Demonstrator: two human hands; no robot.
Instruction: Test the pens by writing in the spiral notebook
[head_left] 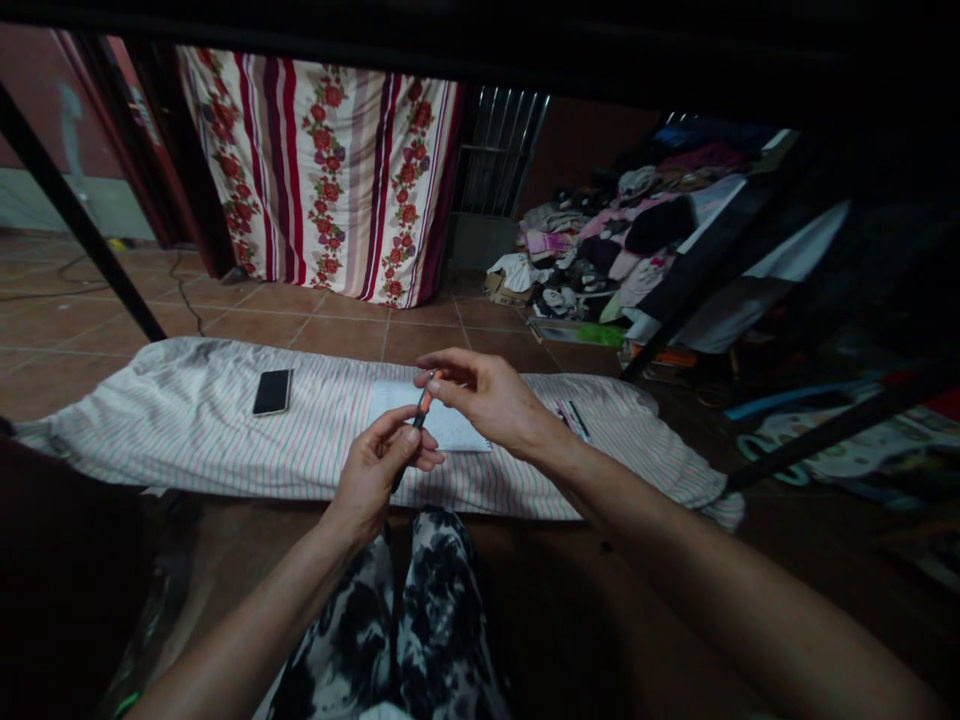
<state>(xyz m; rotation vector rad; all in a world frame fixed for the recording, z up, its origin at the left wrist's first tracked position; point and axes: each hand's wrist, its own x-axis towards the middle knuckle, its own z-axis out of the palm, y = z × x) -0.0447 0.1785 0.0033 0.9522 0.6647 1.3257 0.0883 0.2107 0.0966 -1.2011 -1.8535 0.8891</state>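
Note:
Between my hands is a slim pen (424,402) with a dark barrel and an orange section near its upper end, tilted up to the right. My left hand (375,460) is closed around the dark lower part. At the orange end, the thumb and fingers of my right hand (491,402) pinch the pen. Below both hands lies a sheet or notepad of pale paper (461,436), partly covered by them; any marks on it are too faint to read. A few slim pens or similar sticks (576,420) rest to the right of the paper.
A striped cloth (322,450) covers the low surface before me, with a phone (272,392) lying at its left. Dark metal bars (82,215) slant on both sides. Beyond are a floral curtain (326,190) and a heap of clothes (600,240) on the tiled floor.

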